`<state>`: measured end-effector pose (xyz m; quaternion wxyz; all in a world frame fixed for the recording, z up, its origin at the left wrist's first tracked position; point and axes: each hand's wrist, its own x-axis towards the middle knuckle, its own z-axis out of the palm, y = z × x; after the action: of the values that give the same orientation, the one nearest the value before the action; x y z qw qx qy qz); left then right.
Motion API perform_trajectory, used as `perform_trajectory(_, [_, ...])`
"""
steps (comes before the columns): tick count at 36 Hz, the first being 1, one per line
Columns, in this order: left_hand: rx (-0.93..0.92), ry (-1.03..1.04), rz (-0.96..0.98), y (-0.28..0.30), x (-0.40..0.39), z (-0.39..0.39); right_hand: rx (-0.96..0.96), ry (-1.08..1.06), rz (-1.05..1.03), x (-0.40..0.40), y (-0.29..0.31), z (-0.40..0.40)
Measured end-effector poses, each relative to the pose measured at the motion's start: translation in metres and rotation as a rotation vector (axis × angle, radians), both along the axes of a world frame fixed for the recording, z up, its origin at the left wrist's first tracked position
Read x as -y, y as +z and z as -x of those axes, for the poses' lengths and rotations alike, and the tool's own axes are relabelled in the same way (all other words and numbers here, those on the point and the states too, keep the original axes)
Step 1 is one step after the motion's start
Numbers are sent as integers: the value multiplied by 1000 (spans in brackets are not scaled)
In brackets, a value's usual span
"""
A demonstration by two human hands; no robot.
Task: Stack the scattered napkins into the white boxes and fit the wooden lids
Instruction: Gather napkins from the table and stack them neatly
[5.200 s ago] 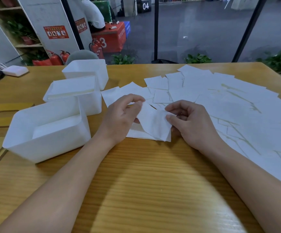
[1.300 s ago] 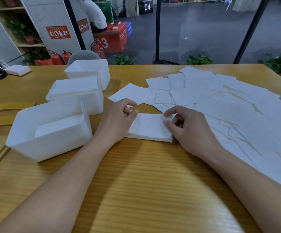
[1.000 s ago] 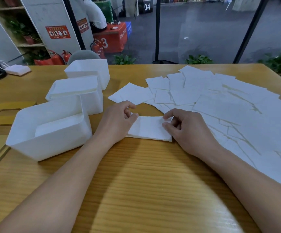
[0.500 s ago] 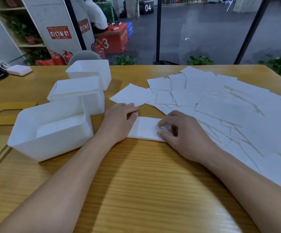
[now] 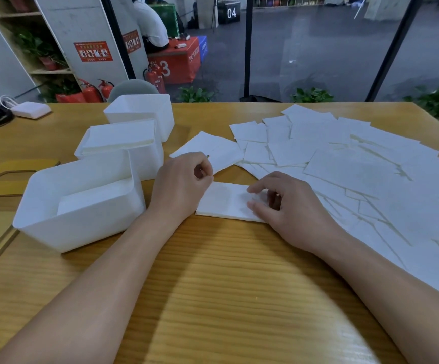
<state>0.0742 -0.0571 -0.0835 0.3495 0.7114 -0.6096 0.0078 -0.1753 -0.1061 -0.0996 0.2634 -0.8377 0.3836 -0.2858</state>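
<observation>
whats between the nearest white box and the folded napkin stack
The left hand, beside the folded napkin stack and right of the nearest white box, in the head view.
</observation>
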Motion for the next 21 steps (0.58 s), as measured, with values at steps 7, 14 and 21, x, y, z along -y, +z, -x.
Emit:
perform_trajectory(7, [-135, -136, 46, 6, -4, 5, 231, -56, -185, -3, 10, -1])
perform_trajectory(14, [-262, -355, 1, 9, -10, 14, 309, -145, -298, 3, 14, 1])
perform_trajectory(21, [-260, -439, -24, 3, -10, 13, 346, -192, -329, -2, 27, 2])
